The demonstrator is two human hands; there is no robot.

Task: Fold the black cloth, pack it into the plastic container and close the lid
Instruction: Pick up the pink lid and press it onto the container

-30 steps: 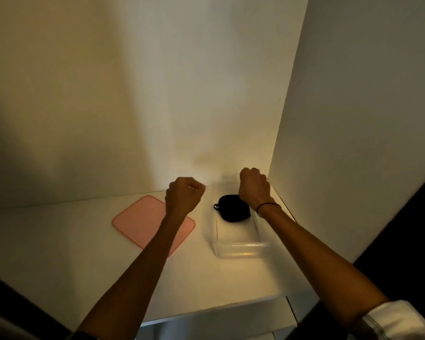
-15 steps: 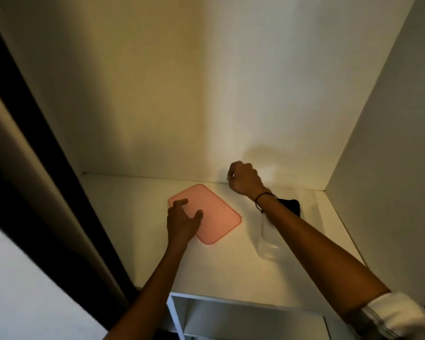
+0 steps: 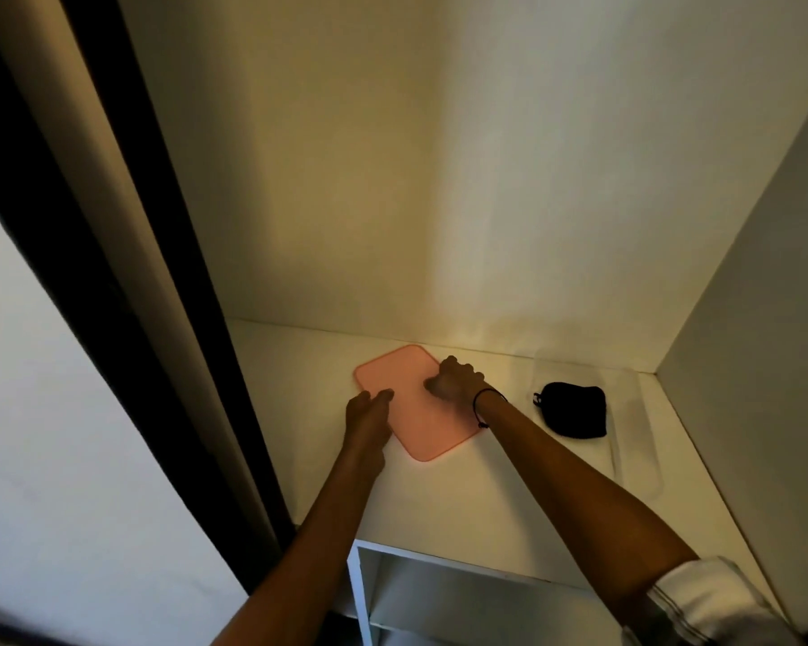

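Observation:
The folded black cloth (image 3: 574, 409) lies inside the clear plastic container (image 3: 635, 463) at the right of the white shelf. The pink lid (image 3: 407, 389) lies flat on the shelf to the container's left. My left hand (image 3: 369, 412) rests on the lid's near left edge with fingers together, touching it. My right hand (image 3: 456, 382), with a black band on the wrist, lies curled on the lid's far right part. Whether either hand grips the lid is unclear.
The shelf (image 3: 462, 505) sits in a white cupboard with a back wall and a right side wall (image 3: 756, 319). A dark door edge (image 3: 127, 272) runs down the left. A lower compartment (image 3: 439, 599) opens below the shelf's front edge.
My right hand has moved left from near the container onto the pink lid. My left hand has shifted to the lid's left edge. The view has swung, uncovering the cloth.

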